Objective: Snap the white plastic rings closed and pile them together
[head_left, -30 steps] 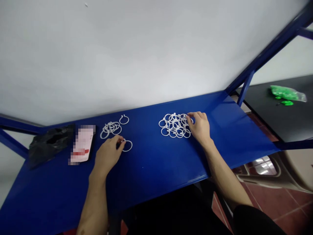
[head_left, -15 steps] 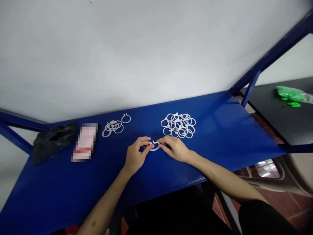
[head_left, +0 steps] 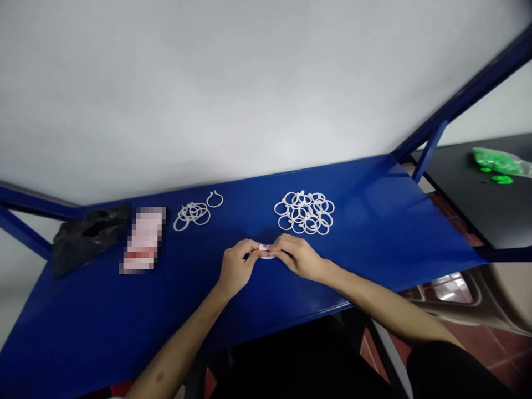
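Drawing closer together: left hand [head_left: 236, 267], right hand [head_left: 300, 257], both pinching one white ring [head_left: 268, 257]; one loose ring [head_left: 215, 206] lying left of one larger heap [head_left: 305, 213].

I am facing a pale, softly lit wall [head_left: 266, 94] that is rising behind the blue table [head_left: 374, 221]. To the blue table's right, a black table [head_left: 499, 216] is standing, and below the blue table's right end a brownish chair [head_left: 488, 302] is showing over reddish floor tiles [head_left: 499, 343].

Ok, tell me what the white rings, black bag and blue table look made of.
White rings: probably plastic, smooth and evenly white. Black bag: likely thin plastic film, crumpled with soft highlights. Blue table: perhaps painted metal, glossy, from the glint along its front edge.
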A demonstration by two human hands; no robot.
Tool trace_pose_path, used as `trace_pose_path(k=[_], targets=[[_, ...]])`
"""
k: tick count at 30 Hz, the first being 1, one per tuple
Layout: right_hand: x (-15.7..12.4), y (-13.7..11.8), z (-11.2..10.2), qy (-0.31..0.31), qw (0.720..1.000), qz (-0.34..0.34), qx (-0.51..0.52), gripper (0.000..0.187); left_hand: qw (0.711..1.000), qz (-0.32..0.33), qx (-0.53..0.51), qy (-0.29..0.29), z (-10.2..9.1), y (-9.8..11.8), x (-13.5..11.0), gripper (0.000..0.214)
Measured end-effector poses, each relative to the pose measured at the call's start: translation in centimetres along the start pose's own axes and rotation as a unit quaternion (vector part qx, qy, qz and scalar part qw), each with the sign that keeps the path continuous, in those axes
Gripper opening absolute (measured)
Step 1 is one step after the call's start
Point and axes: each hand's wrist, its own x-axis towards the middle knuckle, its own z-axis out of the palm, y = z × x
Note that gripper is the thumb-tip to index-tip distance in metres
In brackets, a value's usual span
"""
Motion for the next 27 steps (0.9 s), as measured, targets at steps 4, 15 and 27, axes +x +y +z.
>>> trace_pose_path(k=[4,15,27], targets=[[-0.1,0.1,-0.2,-0.024,1.0,-0.015,-0.005,0.016,0.999,0.041,0.027,-0.002,-0.1,-0.3,-0.1,0.022],[0.7,1.5,-2.4,0.107,0.983,0.028,-0.145,0.015,0.986,0.121,0.118,-0.005,-0.1,0.2,0.3,0.015],[0.1,5.4,-8.1,0.218,0.879,0.248,-0.343,0.016,0.968,0.087,0.232,0.031,-0.3,-1.9,0.7,0.016]])
